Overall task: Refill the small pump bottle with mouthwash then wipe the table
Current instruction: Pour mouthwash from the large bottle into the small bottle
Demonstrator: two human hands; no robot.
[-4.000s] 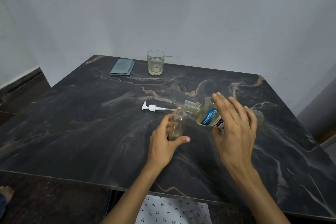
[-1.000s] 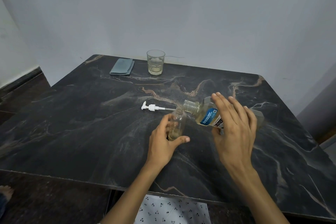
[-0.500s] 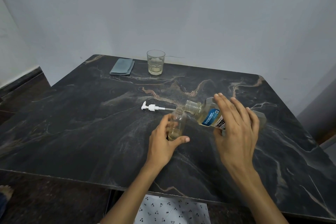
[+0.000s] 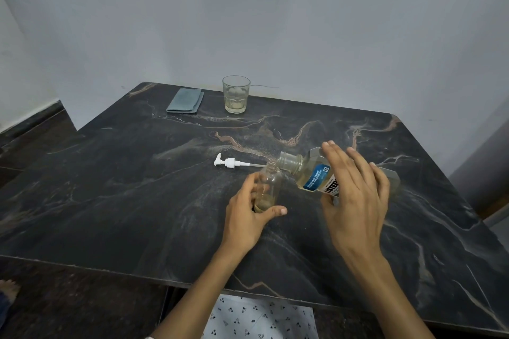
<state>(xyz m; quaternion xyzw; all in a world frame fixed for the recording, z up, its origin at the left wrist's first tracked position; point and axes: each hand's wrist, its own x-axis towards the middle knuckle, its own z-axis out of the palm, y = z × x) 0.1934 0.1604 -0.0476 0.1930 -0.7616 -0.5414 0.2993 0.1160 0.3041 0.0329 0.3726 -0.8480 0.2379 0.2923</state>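
A small clear pump bottle (image 4: 268, 186) stands upright on the dark marble table (image 4: 137, 187), its top off and a little yellowish liquid at its bottom. My left hand (image 4: 248, 217) grips it low down. My right hand (image 4: 355, 195) holds the large mouthwash bottle (image 4: 311, 173) tilted on its side, its open neck just above and right of the small bottle's mouth. The white pump head (image 4: 230, 163) with its tube lies on the table just behind the small bottle.
A folded grey-blue cloth (image 4: 185, 100) lies at the table's far left edge. Beside it stands a drinking glass (image 4: 236, 94) with some pale liquid. A wall rises behind the table. The near table edge runs just above my lap.
The mouthwash bottle has tipped back slightly and drifted a little right over the last second. My left hand and the small bottle have stayed put.
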